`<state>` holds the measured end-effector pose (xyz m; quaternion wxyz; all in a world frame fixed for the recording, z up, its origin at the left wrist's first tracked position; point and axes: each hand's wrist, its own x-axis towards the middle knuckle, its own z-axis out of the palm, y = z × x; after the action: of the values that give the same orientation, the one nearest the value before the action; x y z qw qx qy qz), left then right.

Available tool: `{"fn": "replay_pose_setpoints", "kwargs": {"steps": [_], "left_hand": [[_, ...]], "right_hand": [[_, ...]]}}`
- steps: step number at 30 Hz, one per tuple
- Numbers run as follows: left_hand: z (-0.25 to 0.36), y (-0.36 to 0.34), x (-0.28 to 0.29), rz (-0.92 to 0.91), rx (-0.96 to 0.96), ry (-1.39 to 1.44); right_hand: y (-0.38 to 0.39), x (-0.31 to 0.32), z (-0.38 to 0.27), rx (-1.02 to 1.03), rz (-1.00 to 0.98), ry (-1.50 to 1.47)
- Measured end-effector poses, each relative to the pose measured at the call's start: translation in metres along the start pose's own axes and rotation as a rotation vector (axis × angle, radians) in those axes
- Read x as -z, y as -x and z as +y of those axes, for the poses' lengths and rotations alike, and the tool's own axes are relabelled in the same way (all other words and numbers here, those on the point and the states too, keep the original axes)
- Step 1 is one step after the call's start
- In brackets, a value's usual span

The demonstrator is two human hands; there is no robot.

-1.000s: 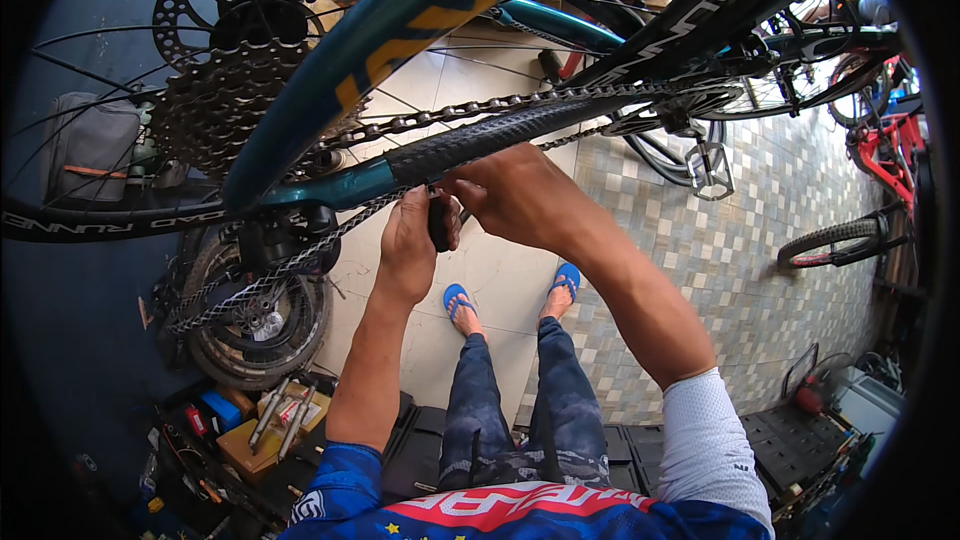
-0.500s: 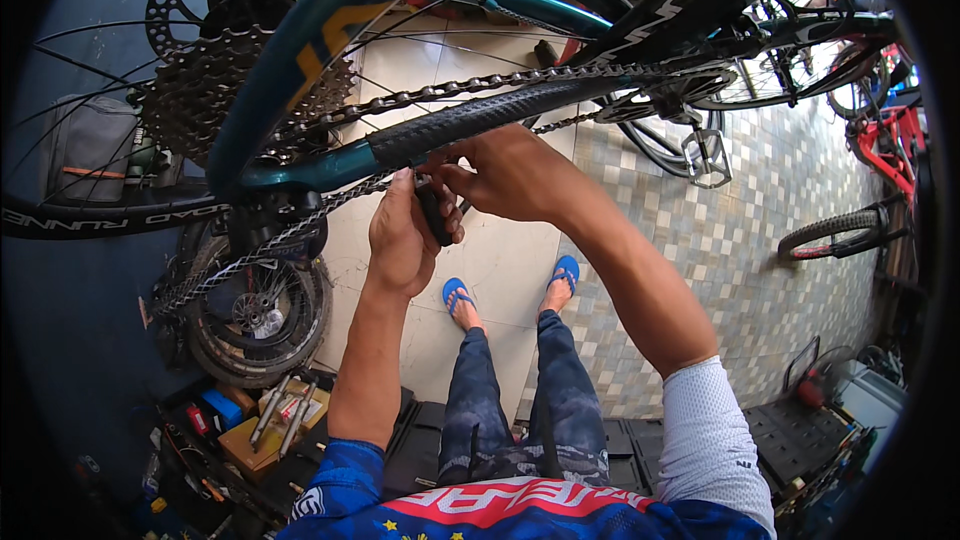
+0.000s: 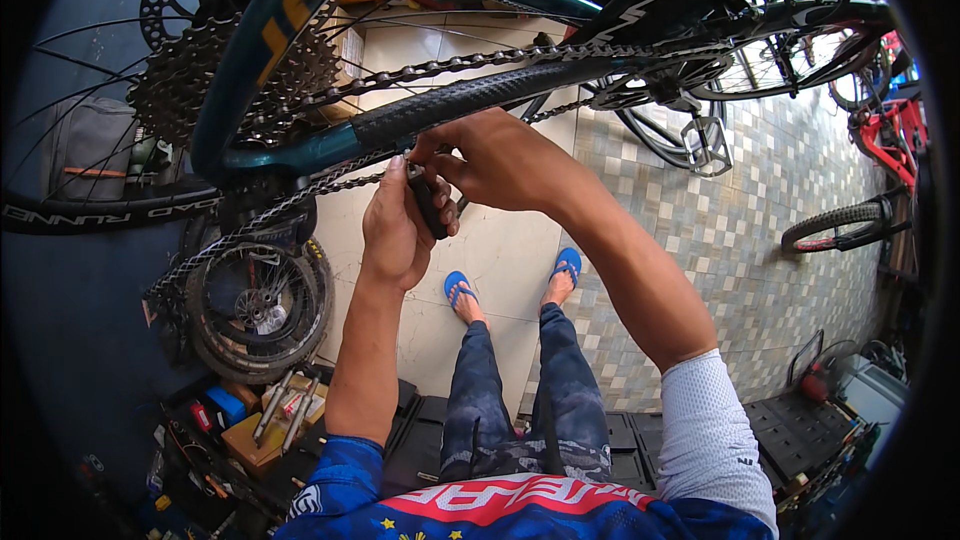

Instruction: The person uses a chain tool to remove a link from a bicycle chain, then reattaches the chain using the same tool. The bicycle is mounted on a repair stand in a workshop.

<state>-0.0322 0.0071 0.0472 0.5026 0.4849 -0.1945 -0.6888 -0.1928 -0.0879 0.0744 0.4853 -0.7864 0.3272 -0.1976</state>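
Note:
A small black tool (image 3: 427, 204) is gripped in my left hand (image 3: 395, 225), thumb along its top end, just under the bike's lower chain run (image 3: 345, 183). My right hand (image 3: 490, 162) is closed right beside it, fingers bent and pinched near the tool's upper end and the chain. What those fingertips hold is hidden. Above both hands runs the teal chainstay (image 3: 300, 152) with a black textured wrap (image 3: 440, 105). The upper chain run (image 3: 430, 70) stretches from the rear cassette (image 3: 235, 80) toward the crank and its silver pedal (image 3: 708, 145).
Loose wheels (image 3: 260, 310) lean at the left below the dark wall. A cluttered tool bench (image 3: 265, 430) stands near my left arm. Black cases (image 3: 625, 450) lie behind my legs. A red bike (image 3: 885, 145) stands at the right on the tiled floor (image 3: 680, 270).
Both hands and the bike parts appear slightly farther left and up in the picture. More of the black tool's upper end shows. The left hand keeps its hold.

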Motion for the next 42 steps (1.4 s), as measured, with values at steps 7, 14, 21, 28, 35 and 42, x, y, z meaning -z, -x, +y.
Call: {"fn": "replay_pose_setpoints", "kwargs": {"steps": [7,14,21,28,35,42], "left_hand": [[0.002,0.000,0.007,-0.020,-0.032,-0.040],[-0.003,0.010,0.001,0.215,-0.357,-0.173],[-0.009,-0.005,0.009,0.090,-0.612,-0.375],[-0.019,-0.012,0.001,0.161,-0.632,-0.240],[-0.018,-0.010,-0.006,0.220,-0.629,-0.267],[-0.016,-0.010,-0.003,0.166,-0.616,-0.238]], "right_hand": [[0.002,0.010,0.000,-0.017,-0.033,-0.027],[0.004,0.011,0.004,-0.016,0.048,-0.018],[0.004,-0.006,0.024,0.231,0.235,0.081],[0.002,-0.027,0.042,0.369,0.410,0.017],[0.002,-0.026,0.043,0.390,0.428,0.059],[0.004,-0.024,0.039,0.364,0.384,0.035]]}}
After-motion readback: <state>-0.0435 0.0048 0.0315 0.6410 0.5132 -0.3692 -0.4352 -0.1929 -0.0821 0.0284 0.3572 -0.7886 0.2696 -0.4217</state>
